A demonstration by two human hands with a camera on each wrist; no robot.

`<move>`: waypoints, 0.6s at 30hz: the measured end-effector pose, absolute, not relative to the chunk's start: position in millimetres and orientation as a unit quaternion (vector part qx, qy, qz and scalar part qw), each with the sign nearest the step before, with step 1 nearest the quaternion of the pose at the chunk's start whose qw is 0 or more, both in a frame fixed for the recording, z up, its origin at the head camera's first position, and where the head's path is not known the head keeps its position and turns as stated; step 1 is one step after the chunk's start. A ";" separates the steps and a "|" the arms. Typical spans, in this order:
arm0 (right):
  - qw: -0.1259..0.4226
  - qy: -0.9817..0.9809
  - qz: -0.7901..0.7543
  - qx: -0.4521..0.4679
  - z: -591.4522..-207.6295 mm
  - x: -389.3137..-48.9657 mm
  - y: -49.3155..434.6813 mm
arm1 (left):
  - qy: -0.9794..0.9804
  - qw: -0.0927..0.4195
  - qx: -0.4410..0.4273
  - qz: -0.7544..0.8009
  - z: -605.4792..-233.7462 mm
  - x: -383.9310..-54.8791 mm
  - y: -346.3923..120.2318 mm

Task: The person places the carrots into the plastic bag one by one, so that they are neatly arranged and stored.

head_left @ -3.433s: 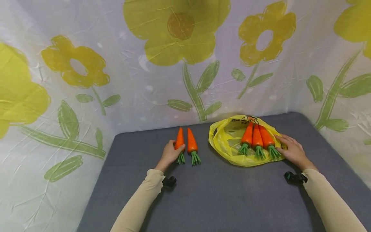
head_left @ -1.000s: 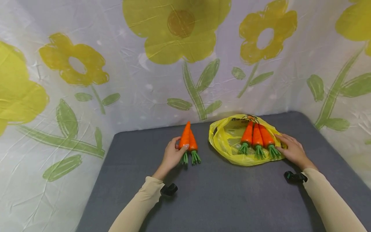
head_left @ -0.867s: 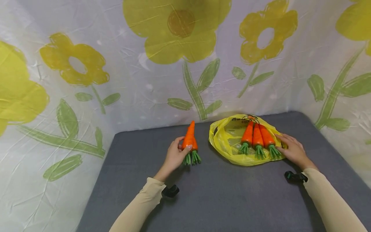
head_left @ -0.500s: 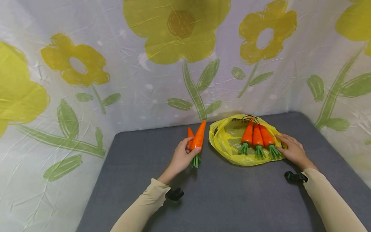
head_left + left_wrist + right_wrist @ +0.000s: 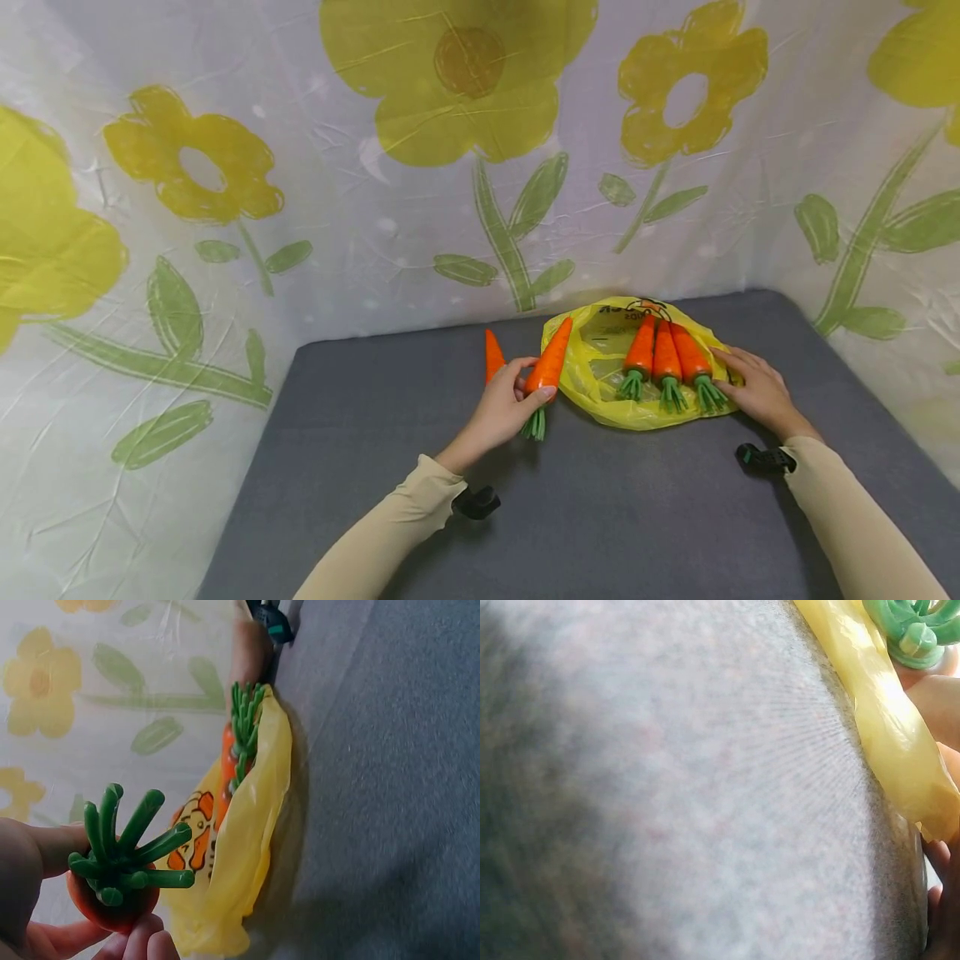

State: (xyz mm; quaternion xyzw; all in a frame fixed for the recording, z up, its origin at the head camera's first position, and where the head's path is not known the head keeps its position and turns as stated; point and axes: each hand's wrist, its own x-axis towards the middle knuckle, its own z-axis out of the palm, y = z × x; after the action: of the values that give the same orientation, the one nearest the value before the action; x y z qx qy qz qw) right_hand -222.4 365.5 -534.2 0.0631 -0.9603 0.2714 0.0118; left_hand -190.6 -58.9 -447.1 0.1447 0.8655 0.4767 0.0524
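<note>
My left hand (image 5: 504, 407) grips an orange carrot (image 5: 549, 357) with green stalks by its thick end, tip slanting up to the right. The carrot is held just over the left rim of a yellow plastic bag (image 5: 581, 400). In the left wrist view, thumb and fingers close around the carrot's top below its green stalks (image 5: 127, 851). Behind my left hand lies another carrot (image 5: 493, 354), its lower part hidden. Three carrots (image 5: 664, 354) lie side by side in the open bag. My right hand (image 5: 756, 390) holds the bag's right edge between thumb and fingers, beside the rightmost carrot.
A dark grey cloth covers the table (image 5: 600, 517). Behind it and at both sides hangs a white curtain (image 5: 337, 250) printed with yellow flowers. Each wrist wears a black camera strap.
My left hand has lifted the left carrot of the pair and carried it rightward, past the other carrot, to the bag's left rim. My right hand has stayed at the bag.
</note>
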 end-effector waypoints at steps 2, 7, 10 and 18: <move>0.011 -0.960 0.271 0.063 -534.1 -222.2 365.5 | 0.866 0.059 0.149 0.474 -447.3 -190.2 -54.4; 0.010 -0.961 0.271 0.062 -533.9 -221.8 365.4 | 0.871 0.070 0.158 0.460 -449.3 -191.9 -44.6; 0.012 -0.960 0.272 0.065 -533.6 -221.8 365.2 | 0.873 0.073 0.164 0.454 -451.1 -194.5 -38.7; 0.013 -0.961 0.270 0.067 -533.4 -222.6 364.9 | 0.874 0.087 0.153 0.453 -452.3 -199.9 -22.6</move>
State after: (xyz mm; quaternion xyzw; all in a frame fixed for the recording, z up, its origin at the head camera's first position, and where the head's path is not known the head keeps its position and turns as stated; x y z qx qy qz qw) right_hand -222.6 364.9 -533.4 0.0666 -0.9605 0.2698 0.0133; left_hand -199.9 -22.6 -452.3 0.1530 0.8737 0.4535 0.0867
